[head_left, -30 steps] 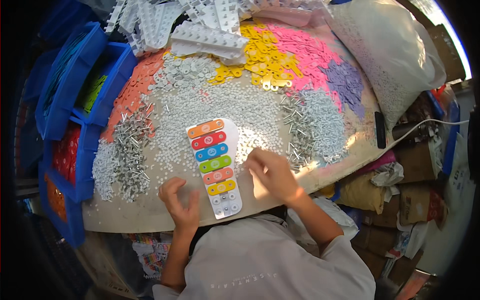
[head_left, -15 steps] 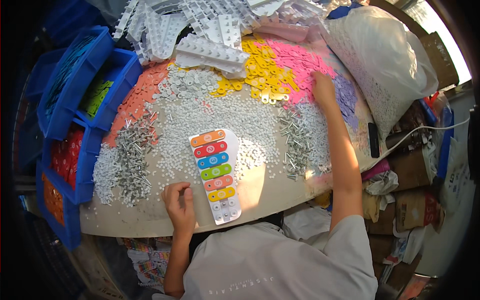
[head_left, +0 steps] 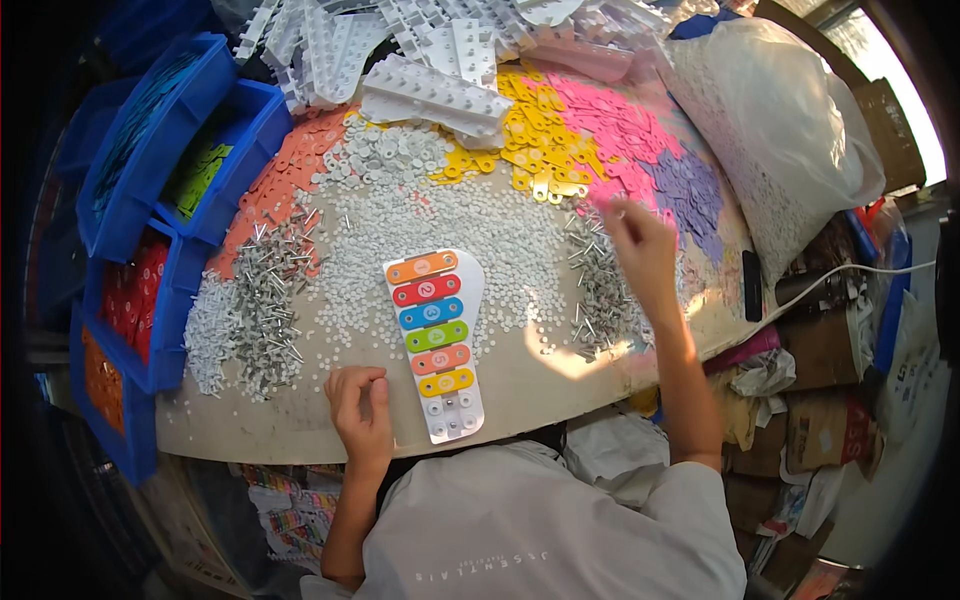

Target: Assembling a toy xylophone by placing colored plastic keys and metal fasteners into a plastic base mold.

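Bars, six, line one board between left hand and right hand.

On the pale table, a white toy xylophone lies just right of the left hand. Beyond the right hand spread yellow pieces, pink pieces and purple pieces; small white discs lie to its left, silver pins beside it.

Table: pale top, marked surface. Light: bright opening at upper right, window or doorway undetermined; sun patch near the table's front edge, right of centre. Left side dim. Cartons stacked at right, beside a pale surface, floor or wall indeterminable.
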A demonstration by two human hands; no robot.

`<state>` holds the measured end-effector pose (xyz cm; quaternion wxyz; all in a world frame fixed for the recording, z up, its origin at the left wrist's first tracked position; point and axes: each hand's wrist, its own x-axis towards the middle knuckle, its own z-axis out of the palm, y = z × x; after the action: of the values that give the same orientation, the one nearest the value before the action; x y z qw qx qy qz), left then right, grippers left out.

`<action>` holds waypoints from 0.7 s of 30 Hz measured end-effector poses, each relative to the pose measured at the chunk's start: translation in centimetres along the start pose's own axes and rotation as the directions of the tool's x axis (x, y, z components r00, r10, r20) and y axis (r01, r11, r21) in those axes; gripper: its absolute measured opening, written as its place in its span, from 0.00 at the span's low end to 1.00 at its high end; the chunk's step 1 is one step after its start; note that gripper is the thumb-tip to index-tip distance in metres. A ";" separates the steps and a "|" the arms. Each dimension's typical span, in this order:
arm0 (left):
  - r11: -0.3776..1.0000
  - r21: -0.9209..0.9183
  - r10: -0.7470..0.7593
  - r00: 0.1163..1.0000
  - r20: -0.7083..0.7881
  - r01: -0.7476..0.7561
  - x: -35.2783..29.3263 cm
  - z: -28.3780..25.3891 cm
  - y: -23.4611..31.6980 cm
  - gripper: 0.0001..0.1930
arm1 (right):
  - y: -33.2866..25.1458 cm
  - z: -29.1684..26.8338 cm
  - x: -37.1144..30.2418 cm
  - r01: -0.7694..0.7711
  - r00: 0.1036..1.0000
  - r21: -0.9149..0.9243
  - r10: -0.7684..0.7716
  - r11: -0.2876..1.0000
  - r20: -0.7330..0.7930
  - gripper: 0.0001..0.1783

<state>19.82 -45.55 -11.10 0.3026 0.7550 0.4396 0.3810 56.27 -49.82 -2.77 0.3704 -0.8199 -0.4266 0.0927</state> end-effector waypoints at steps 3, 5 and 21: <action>0.896 -0.342 -0.250 0.958 0.143 0.285 -1.0 -0.5 1.8 0.06 | -2.4 1.1 -7.0 -0.002 0.891 0.404 -0.182 0.915 0.415 0.12; 0.868 -0.401 -0.193 0.943 0.271 0.293 -0.8 -0.7 3.0 0.09 | -3.8 2.5 -10.5 0.017 0.750 0.599 -0.407 0.801 0.522 0.13; 0.976 -0.161 0.185 0.942 0.282 -0.144 -0.6 -0.3 3.8 0.07 | -7.0 5.0 -15.1 0.075 0.816 0.259 -0.209 0.963 0.539 0.04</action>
<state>21.08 -47.66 -8.10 0.3833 0.8147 0.2975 0.3175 40.15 -56.24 -3.98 0.3253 -0.6744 -0.5635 0.3491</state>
